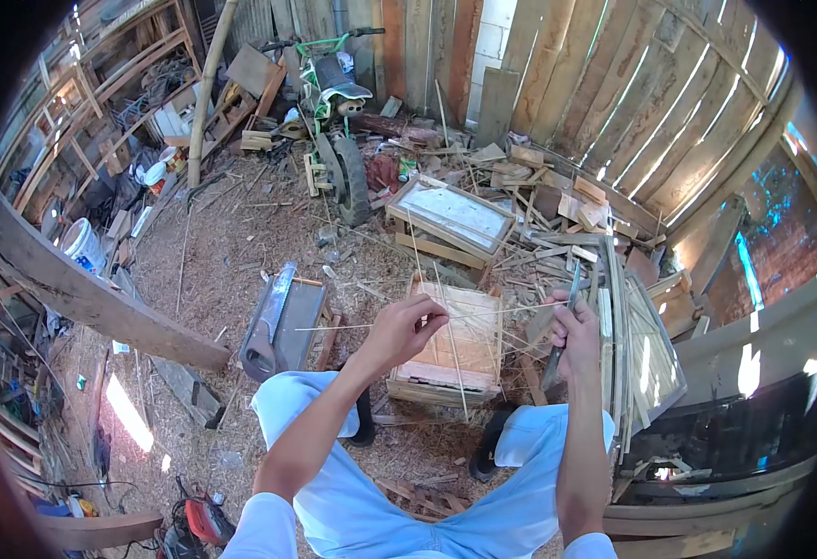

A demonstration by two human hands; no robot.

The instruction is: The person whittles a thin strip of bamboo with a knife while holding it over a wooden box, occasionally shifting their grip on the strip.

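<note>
Above a light wooden box (459, 335) between the person's knees, my left hand (412, 328) is closed around a thin wooden strip (334, 328) that runs sideways toward the other hand. My right hand (573, 335) grips a dark knife (552, 368), its pointed end up, and the strip's right end meets the fingers there. Two more thin strips (448, 340) cross the box top at a slant. Left of the box, a handsaw (267, 334) lies on a small grey-topped box (302, 312).
A framed panel (455, 216) lies beyond the box, near a green motorbike (334, 102) and scrap wood (557, 191). Wooden frames (646, 345) lean at the right. A curved beam (91, 289) crosses the left side. A red power tool (205, 522) sits at the lower left.
</note>
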